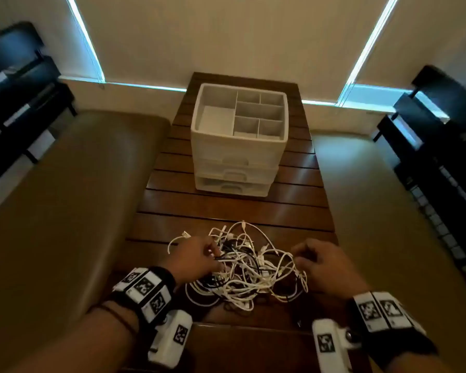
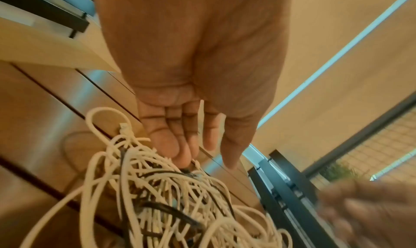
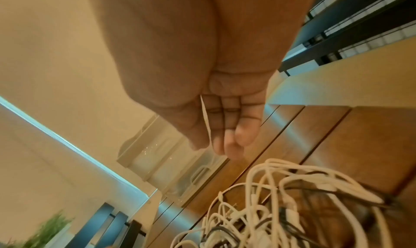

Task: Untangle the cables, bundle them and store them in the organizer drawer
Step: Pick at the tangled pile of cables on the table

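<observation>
1. Looking down from the head view, I am seeing the cables (image 1: 242, 267) lying as one tangled heap of white and black cords on the near end of the wooden surface (image 1: 226, 205), with both hands at its sides.
2. My left hand (image 1: 193, 258) is reaching into the left edge of the heap; its fingers (image 2: 178, 152) are lying fairly straight with the tips touching the strands, and I am not seeing them pinch anything.
3. My right hand (image 1: 322, 265) is hovering at the right edge, fingers (image 3: 234, 145) loosely extended and holding nothing that I can make out; a pale sliver shows between thumb and fingers, too thin to identify.
4. The organizer (image 1: 238, 141) is standing further back on the surface, well apart from the heap, its drawers looking closed.
5. I am judging these cords light, limp and springy, likely to drag neighbours along when pulled.
6. I am thinking the best hold is a loose connector end, such as the one sticking out at the upper left (image 1: 185, 234), drawn out slowly while the other hand pins the heap.
</observation>
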